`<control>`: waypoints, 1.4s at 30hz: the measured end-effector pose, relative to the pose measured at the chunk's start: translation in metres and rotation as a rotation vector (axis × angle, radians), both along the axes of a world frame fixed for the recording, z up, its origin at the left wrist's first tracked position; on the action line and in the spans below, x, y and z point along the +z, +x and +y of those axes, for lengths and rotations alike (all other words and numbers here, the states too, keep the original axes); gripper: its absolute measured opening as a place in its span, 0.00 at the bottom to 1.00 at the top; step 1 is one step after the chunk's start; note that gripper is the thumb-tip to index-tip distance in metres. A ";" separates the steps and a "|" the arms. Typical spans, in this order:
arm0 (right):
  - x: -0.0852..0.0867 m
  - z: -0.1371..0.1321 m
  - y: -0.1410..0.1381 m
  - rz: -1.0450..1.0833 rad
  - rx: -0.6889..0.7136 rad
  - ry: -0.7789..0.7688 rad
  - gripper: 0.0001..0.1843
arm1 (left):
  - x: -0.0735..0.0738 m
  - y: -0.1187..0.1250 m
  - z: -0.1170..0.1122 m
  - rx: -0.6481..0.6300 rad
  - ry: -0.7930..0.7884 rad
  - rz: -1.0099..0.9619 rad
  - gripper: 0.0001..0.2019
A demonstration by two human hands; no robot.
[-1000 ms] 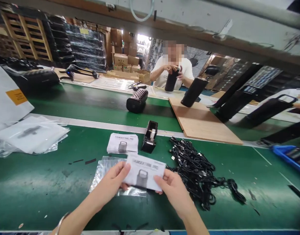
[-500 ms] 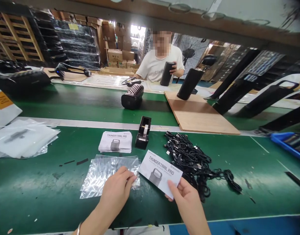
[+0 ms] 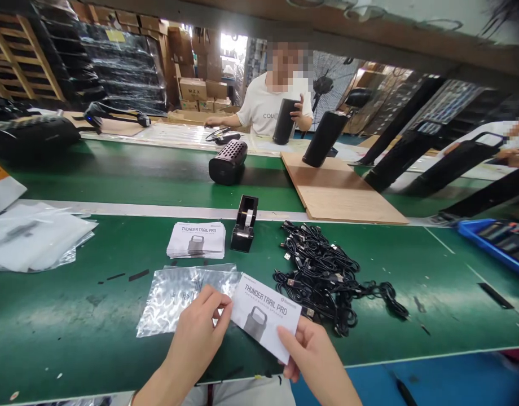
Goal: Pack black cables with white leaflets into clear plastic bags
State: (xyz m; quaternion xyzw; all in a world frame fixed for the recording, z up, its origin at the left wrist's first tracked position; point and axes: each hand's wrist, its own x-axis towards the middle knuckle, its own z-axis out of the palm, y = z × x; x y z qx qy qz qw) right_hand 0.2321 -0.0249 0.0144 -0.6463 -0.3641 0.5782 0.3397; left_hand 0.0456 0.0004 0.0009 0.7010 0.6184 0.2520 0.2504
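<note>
My right hand pinches a white printed booklet marked THUNDERTRAIL PRO, thumb on top and fingers beneath. A clear plastic bag is pinched in my left hand at its right edge. The booklet's left corner meets that edge of the bag; whether it is inside, I cannot tell. At least one more bag lies underneath. Behind the bags is a stack of matching booklets, with a black tape dispenser to its right. A heap of black USB cables lies beyond my right hand.
More plastic bags lie at the left. Past the pale strip are a black speaker and a wooden board with a speaker standing on it. A blue tray sits right. A co-worker opposite holds a speaker.
The booklet has moved left and toward me, so its corner now reaches the bag's edge by my left hand. The bag's near side looks slightly raised. The view has shifted a little.
</note>
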 end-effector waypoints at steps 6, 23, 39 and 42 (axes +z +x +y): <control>0.015 0.000 0.002 -0.086 0.200 0.047 0.15 | -0.002 -0.004 -0.004 -0.002 0.001 -0.037 0.08; 0.006 0.036 -0.030 0.230 0.588 -0.056 0.14 | 0.002 -0.017 -0.017 -0.154 0.076 -0.163 0.07; 0.019 0.055 -0.066 -0.727 0.544 0.559 0.06 | -0.003 -0.031 -0.005 -0.040 -0.073 -0.544 0.06; 0.035 0.055 -0.012 -1.177 0.340 0.542 0.14 | -0.011 -0.033 -0.002 -0.028 -0.111 -0.438 0.08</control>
